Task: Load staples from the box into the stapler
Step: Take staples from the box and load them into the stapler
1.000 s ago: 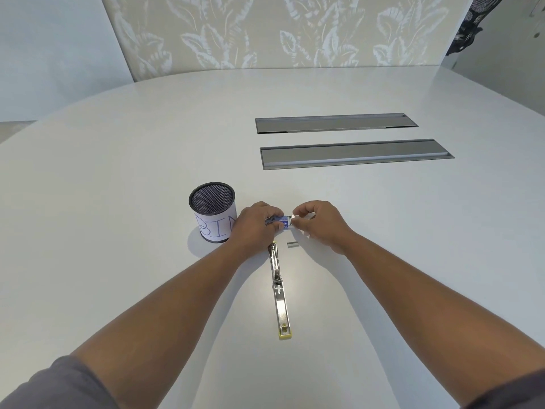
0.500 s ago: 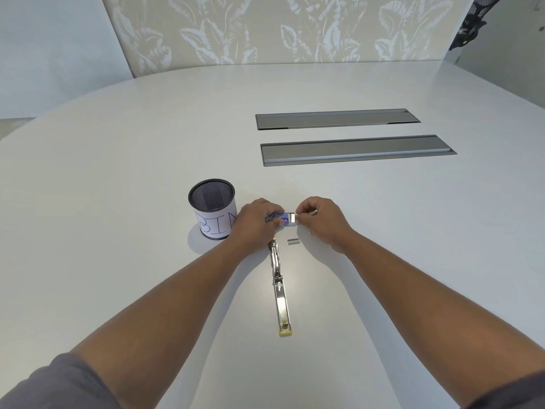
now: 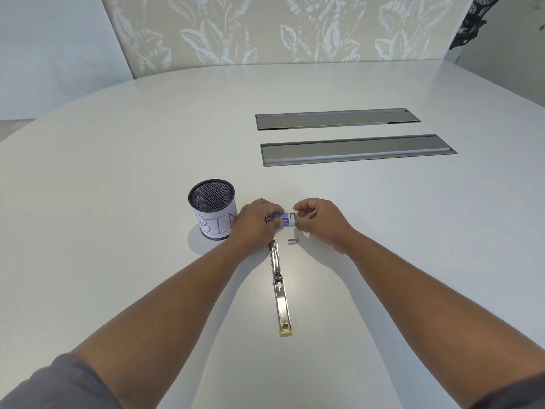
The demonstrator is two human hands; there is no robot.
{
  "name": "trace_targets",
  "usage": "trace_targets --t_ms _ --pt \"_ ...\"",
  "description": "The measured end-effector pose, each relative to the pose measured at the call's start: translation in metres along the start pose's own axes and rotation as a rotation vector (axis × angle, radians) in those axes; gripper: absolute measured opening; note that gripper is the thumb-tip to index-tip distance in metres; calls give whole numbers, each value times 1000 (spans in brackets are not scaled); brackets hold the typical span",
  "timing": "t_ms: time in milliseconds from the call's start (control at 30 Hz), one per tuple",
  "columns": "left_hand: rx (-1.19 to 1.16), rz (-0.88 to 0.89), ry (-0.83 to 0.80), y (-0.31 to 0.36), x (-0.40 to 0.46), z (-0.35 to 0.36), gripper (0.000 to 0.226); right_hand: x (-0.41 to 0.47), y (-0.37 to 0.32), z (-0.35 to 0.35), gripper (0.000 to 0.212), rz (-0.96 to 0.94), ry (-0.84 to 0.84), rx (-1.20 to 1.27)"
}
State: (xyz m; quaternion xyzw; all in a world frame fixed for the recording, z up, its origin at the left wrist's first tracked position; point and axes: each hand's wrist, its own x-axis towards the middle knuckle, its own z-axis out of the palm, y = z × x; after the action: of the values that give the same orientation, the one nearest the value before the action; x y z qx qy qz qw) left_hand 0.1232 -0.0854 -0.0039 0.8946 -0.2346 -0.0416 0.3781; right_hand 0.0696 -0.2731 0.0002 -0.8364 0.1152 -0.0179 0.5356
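Observation:
A small blue staple box (image 3: 283,219) sits between my two hands, just beyond the stapler. My left hand (image 3: 256,222) grips the box's sleeve. My right hand (image 3: 320,221) pinches the white inner tray (image 3: 291,219) that sticks out of the box's right end. The stapler (image 3: 280,286) lies opened out flat on the white table, metal channel up, its yellow end nearest me. A short strip of staples (image 3: 293,240) lies loose on the table right of the stapler's far end.
A black mesh cup (image 3: 213,212) with a paper label reading "BIN" stands just left of my left hand. Two long grey cable hatches (image 3: 356,150) are set into the table (image 3: 118,187) farther back on the right. A patterned wall panel rises behind the table.
The white inner tray shows a little farther out of the box's right end than before. Both hands stay in place around the box.

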Motion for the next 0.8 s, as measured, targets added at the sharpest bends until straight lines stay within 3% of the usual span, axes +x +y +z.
trace_targets --t_ms 133,533,800 --pt "-7 3 3 -1 0 1 25 1 0 0 38 4 -45 -40" --pt "-9 23 10 -1 -2 0 25 5 -2 3 27 -82 -71 -191" --pt "0 28 13 1 -3 1 26 7 -4 3 18 10 -51 -82"
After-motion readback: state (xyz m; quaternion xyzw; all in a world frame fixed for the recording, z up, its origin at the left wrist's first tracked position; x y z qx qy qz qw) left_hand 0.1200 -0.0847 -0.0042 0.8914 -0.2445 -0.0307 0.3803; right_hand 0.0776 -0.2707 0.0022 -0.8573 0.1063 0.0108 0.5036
